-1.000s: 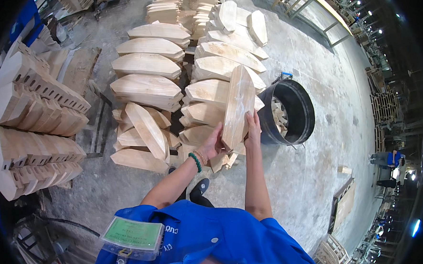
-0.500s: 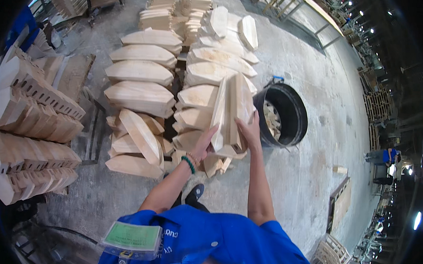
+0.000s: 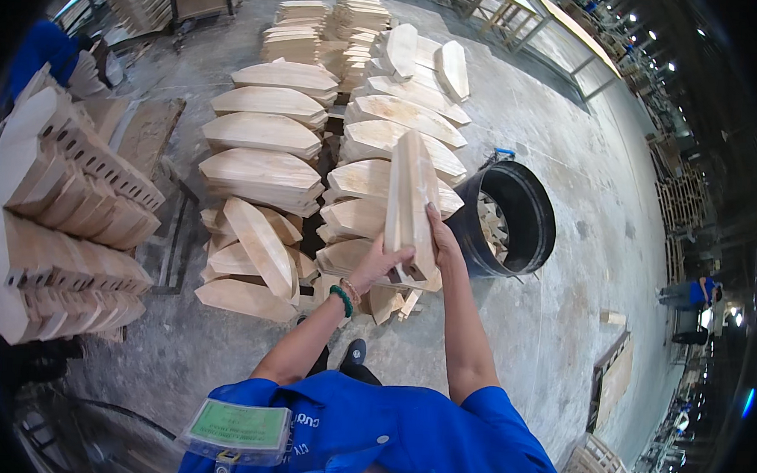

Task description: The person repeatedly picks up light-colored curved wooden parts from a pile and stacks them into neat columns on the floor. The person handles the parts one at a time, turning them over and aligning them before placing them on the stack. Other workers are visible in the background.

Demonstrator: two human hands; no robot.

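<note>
Before me I hold a small bundle of pale wooden boards [image 3: 412,191] with angled ends, tilted on edge so a groove shows along their length. My left hand [image 3: 379,265] closes round the near left end, thumb across the wood. On the right side, my right hand [image 3: 441,240] grips the same bundle; part of its fingers is hidden behind the wood. How many boards are in the bundle I cannot tell. Just beyond and below lies the right row of stacked boards [image 3: 405,141], partly covered by the bundle.
A left row of stacked boards [image 3: 260,175] lies alongside, one loose board [image 3: 258,240] slanting across it. To the right stands a black bucket [image 3: 543,224] with wood offcuts inside. Slotted wooden parts [image 3: 69,259] are piled at far left. A long table [image 3: 577,33] stands far right.
The boards in my hands, spread apart before, are now together and turned more on edge. My left hand has shifted right, its thumb now over the near end.
</note>
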